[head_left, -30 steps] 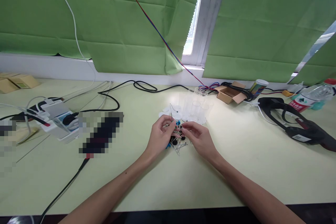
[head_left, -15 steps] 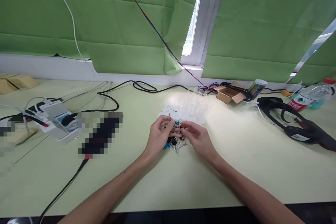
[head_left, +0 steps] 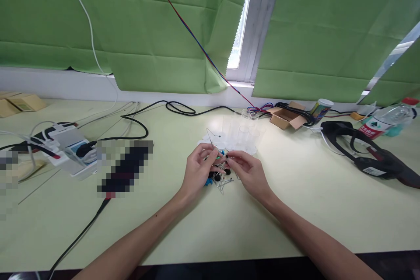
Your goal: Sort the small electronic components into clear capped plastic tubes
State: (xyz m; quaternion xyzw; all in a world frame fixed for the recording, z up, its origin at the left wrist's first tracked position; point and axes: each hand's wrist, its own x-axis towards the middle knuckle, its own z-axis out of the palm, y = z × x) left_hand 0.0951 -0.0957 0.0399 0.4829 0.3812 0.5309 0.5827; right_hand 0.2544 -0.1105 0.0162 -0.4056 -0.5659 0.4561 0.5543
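Note:
A pile of small electronic parts [head_left: 216,176], blue, black and green with thin metal leads, lies on the table between and under my hands. My left hand [head_left: 198,166] is closed, thumb against fingers, on thin wire-leaded parts [head_left: 210,135]; one lead rises above the fingers and bends to a small dark tip. Close on its right, my right hand [head_left: 247,170] pinches a small black part [head_left: 226,156] between thumb and fingertips. A metal lead shows below the right fingers. The exact kind of these parts is too small to tell.
Clear plastic cups [head_left: 243,134] stand just behind my hands. Beyond them lie an open cardboard box [head_left: 286,119] and black cable. A black headset-like device [head_left: 370,153] and a bottle [head_left: 387,120] are at right. A power strip [head_left: 74,148] with cables lies at left.
My right fingertips have risen slightly, and the small black part is now raised between them. The lead above my left hand has tilted a little left.

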